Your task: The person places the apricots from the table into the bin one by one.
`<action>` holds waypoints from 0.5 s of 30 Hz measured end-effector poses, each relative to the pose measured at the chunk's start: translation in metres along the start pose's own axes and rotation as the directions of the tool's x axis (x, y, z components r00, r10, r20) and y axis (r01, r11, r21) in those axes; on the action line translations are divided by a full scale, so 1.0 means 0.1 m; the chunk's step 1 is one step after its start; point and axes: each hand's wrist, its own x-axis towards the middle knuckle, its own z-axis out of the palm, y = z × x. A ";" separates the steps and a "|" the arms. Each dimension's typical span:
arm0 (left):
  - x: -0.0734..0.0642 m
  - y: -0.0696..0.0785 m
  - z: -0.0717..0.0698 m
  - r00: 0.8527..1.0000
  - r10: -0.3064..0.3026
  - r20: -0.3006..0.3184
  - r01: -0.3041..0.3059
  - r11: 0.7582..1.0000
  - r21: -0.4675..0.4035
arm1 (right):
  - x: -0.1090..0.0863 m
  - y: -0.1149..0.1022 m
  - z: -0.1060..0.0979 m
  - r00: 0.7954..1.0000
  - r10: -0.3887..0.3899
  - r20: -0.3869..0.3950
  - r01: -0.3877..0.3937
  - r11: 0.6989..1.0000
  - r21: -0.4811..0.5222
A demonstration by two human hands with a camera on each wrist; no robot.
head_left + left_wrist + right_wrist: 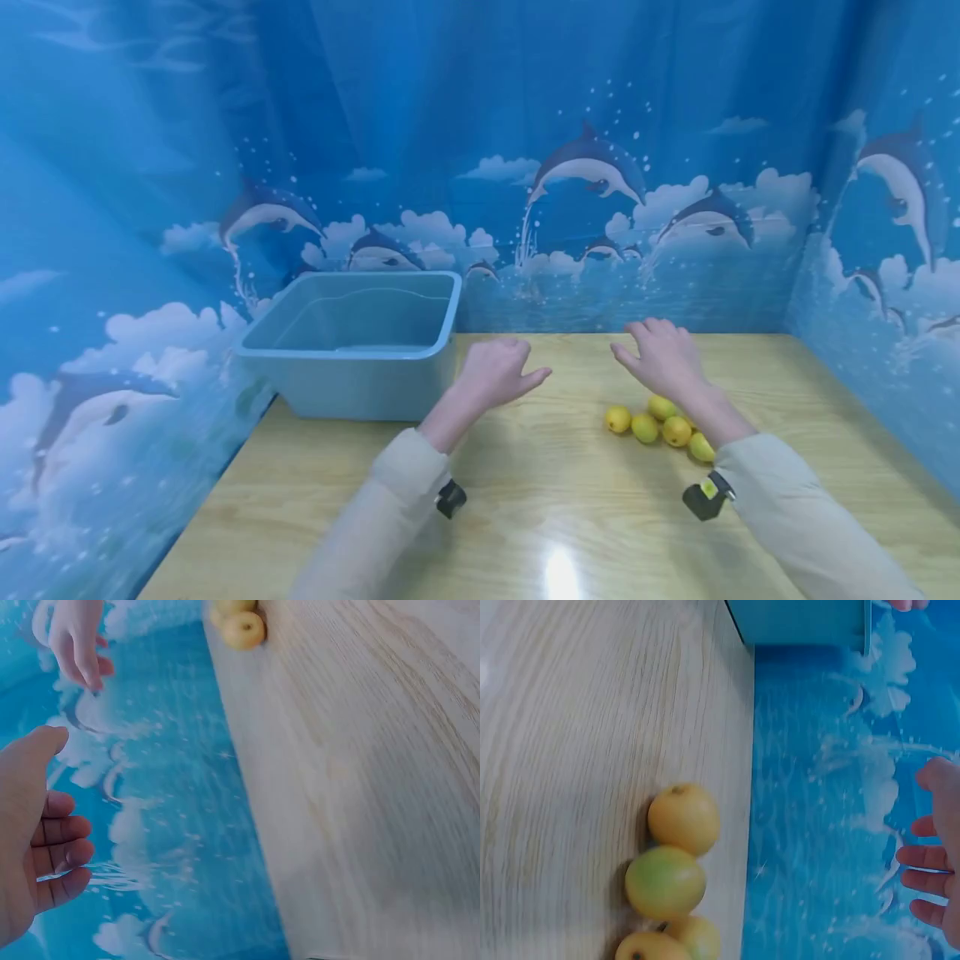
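Note:
My left hand [497, 372] hovers above the table just right of the blue tub, its thumb pointing right and its fingers loosely bent around nothing. In the left wrist view the same hand [37, 840] shows a bare palm side. Over the right part of the table my right hand [663, 354] is raised, thumb out to the left, holding nothing. Below and near it lies a cluster of several yellow-green round fruits [645, 427], partly hidden by the right forearm. The right wrist view shows these fruits [666, 883] touching one another, apart from the hand [937, 855].
A blue plastic tub [360, 387] stands at the back left of the wooden table [540, 475]; the part of its floor in view is bare. A dolphin-print curtain [585, 83] hangs behind the table and along both sides. Dark wrist cameras [452, 498] sit on both sleeves.

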 end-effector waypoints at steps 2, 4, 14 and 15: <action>-0.07 0.02 -0.09 0.999 0.035 -0.037 -0.034 0.999 0.018 | -0.01 -0.07 -0.01 0.999 -0.035 -0.027 0.035 0.999 0.000; -0.13 0.02 -0.17 0.994 0.068 -0.083 -0.065 0.997 0.035 | -0.01 -0.15 -0.02 0.996 -0.075 -0.052 0.076 0.997 0.001; -0.49 -0.28 -0.52 0.952 0.159 -0.262 -0.141 0.986 0.086 | 0.01 -0.53 -0.08 0.975 -0.213 -0.067 0.214 0.977 0.013; -0.53 -0.34 -0.54 0.943 0.163 -0.289 -0.140 0.985 0.099 | 0.02 -0.57 -0.09 0.972 -0.226 -0.067 0.228 0.974 0.020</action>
